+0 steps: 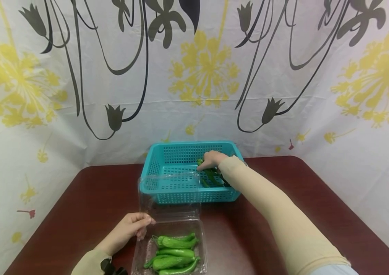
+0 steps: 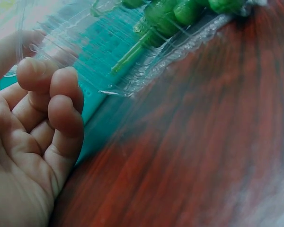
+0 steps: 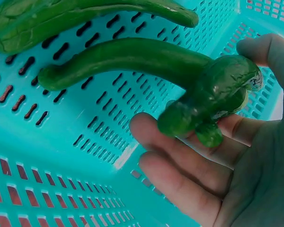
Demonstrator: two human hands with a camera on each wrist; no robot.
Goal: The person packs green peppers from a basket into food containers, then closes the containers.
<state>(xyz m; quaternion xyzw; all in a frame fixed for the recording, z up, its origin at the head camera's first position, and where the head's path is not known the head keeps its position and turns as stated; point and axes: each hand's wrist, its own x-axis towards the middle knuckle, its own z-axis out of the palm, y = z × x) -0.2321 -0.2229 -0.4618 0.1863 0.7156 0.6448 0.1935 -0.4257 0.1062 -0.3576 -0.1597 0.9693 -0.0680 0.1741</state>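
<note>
My left hand (image 1: pixel 127 229) pinches the left rim of a clear plastic clamshell box (image 1: pixel 203 233) near its hinge. Several green peppers (image 1: pixel 175 253) lie side by side in the box, whose clear lid (image 1: pixel 170 208) stands open toward the basket. Over at the right side of the turquoise basket (image 1: pixel 194 144), my right hand (image 1: pixel 213 159) reaches inside. Its fingers and thumb curl round a small bunch of green peppers (image 3: pixel 217 90), close up in the right wrist view. One long curved pepper (image 3: pixel 128 53) extends from that bunch; another pepper (image 3: pixel 85 16) lies on the slotted basket floor.
The basket stands at the back of a dark red wood-grain table (image 1: pixel 67 214). The lid overlaps the basket's front-left side in the head view. A patterned white sheet (image 1: pixel 194 76) hangs behind the table and along both sides.
</note>
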